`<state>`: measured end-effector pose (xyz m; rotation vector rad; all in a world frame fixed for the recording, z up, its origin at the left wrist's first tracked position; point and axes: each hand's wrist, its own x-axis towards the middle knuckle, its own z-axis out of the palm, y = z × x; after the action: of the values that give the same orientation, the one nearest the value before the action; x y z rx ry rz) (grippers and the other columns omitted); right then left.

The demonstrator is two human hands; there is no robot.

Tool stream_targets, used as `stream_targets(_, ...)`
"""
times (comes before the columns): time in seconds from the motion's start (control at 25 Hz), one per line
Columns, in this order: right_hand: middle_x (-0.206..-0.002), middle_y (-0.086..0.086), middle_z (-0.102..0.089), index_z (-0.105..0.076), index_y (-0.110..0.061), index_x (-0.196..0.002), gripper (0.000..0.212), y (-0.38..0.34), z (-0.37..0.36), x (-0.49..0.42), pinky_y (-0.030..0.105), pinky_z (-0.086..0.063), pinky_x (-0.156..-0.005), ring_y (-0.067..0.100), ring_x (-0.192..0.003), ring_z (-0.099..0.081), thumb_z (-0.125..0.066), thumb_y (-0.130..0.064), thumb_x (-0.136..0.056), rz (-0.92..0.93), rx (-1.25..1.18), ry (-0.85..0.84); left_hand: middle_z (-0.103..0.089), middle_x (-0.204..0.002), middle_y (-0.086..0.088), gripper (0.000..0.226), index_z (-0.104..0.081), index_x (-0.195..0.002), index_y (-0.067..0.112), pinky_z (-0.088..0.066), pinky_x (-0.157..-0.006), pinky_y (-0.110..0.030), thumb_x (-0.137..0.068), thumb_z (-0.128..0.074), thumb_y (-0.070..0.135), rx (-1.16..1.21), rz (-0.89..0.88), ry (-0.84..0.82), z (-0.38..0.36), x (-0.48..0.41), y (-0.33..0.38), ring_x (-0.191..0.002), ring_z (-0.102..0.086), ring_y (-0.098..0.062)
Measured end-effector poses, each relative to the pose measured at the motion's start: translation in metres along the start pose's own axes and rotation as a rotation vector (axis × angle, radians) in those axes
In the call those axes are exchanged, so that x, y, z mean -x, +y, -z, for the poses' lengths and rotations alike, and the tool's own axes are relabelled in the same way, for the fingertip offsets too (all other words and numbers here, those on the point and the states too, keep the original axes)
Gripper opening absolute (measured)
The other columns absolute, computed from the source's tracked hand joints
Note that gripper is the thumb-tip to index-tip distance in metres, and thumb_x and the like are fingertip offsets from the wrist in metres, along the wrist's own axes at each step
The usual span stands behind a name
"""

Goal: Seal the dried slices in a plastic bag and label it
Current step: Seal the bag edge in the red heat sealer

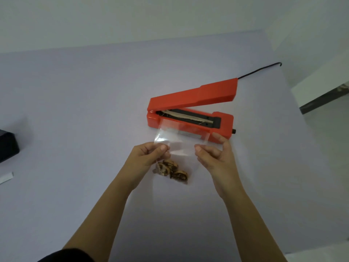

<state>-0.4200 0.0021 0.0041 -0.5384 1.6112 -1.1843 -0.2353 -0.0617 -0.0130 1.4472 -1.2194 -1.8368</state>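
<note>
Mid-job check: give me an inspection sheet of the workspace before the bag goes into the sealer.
Surface: pale table.
Job's things: clear plastic bag, dried slices at its bottom; red heat sealer, arm raised; bag's top overlaps its front.
Clutter: black box at left edge; white strip beside it.
Grippers: left hand and right hand each pinch the bag.
Cables: black cord from the sealer's rear to the table's far edge.
Surroundings: plain wall; white ledge at right.
</note>
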Motion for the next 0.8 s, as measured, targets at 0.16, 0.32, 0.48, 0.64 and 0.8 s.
stream_targets(0.16,-0.087,-0.003,-0.075,-0.045,-0.023,-0.118,0.045,-0.002,0.005,-0.006,0.034,-0.052,-0.088,0.013,-0.088,-0.068,-0.071,-0.017,-0.081,-0.03,-0.068,0.08,-0.072,-0.083,-0.009,0.029,-0.065,-0.092,-0.003,-0.054,-0.08,-0.028,-0.09,-0.056,0.025,-0.03,-0.013,-0.011,-0.012,-0.009,0.003,-0.084,-0.07,-0.02)
stream_targets(0.32,-0.088,0.0,-0.072,-0.047,-0.027,-0.101,0.033,-0.007,0.009,-0.013,0.029,-0.051,-0.077,0.012,-0.082,-0.068,-0.072,-0.019,-0.08,0.053,0.01,0.177,-0.07,-0.077,-0.013,0.025,-0.066,-0.082,0.0,-0.054,-0.082,-0.034,-0.092,-0.052,0.017,0.035,-0.017,0.067,-0.022,-0.015,0.009,-0.08,-0.069,-0.024)
stream_targets(0.48,-0.087,0.0,-0.071,-0.049,-0.031,-0.092,0.027,-0.008,0.007,-0.021,0.034,-0.055,-0.08,0.014,-0.082,-0.069,-0.072,-0.024,-0.08,0.077,0.046,0.205,-0.072,-0.075,-0.008,0.023,-0.069,-0.09,0.003,-0.057,-0.076,-0.031,-0.09,-0.056,0.021,0.055,-0.023,0.17,-0.031,-0.015,0.011,-0.08,-0.071,-0.023)
stream_targets(0.64,-0.081,-0.005,-0.071,-0.052,-0.028,-0.088,0.02,-0.009,0.007,-0.03,0.035,-0.054,-0.084,0.01,-0.081,-0.067,-0.069,-0.023,-0.082,0.031,0.079,0.218,-0.074,-0.074,-0.009,0.022,-0.071,-0.088,0.004,-0.058,-0.064,-0.025,-0.089,-0.059,0.023,0.082,0.025,0.266,-0.036,-0.016,0.014,-0.073,-0.072,-0.019)
stream_targets(0.8,-0.077,-0.005,-0.071,-0.051,-0.025,-0.09,0.019,-0.012,0.008,-0.033,0.025,-0.052,-0.073,0.006,-0.073,-0.067,-0.068,-0.022,-0.083,0.075,0.185,0.234,-0.072,-0.065,-0.006,0.025,-0.071,-0.085,0.002,-0.055,-0.056,-0.02,-0.088,-0.06,0.024,0.047,0.048,0.307,-0.037,-0.016,0.018,-0.06,-0.068,-0.013)
